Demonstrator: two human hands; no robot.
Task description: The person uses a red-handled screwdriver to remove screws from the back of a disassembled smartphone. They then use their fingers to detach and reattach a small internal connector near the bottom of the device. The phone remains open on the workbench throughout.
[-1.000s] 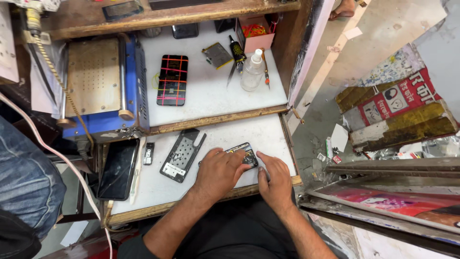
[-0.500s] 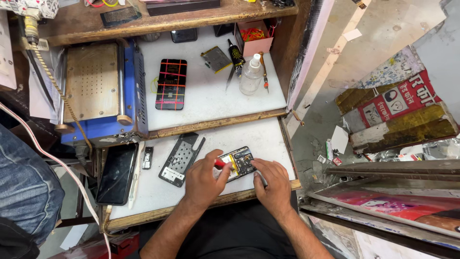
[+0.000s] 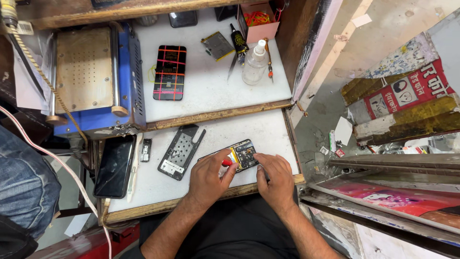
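Compared with half a second earlier, the left hand [image 3: 207, 176] has shifted little; its thumb and forefinger remain pinched on a small red-tipped tool [image 3: 226, 162], and the opened phone [image 3: 241, 155] has stayed at the same spot on the white tabletop [image 3: 249, 129]. One second ago both hands lay closer together over the phone, hiding more of it; more of its exposed circuitry now shows.

Left grip: fingers together, clamped on the red-tipped tool, whose tip meets the near-left part of the phone. Right hand [image 3: 275, 178]: fingers loosely curled, fingertips pressing the phone's near-right edge; this grip is part-open and encloses nothing, steadying the phone flat against the tabletop.

The phone lies tilted between the two grips, touching both, close to the wooden front edge of the tabletop.

Left of the left grip lies a detached phone back frame [image 3: 181, 152], apart from the hand; further left, a small dark chip-like part [image 3: 146, 150] and a dark phone [image 3: 114, 166]. Beyond the grips, on the raised tabletop, stand a clear spray bottle [image 3: 254, 62] and a phone bound with crossed orange bands [image 3: 170, 72], beside a blue heating machine [image 3: 93, 79].
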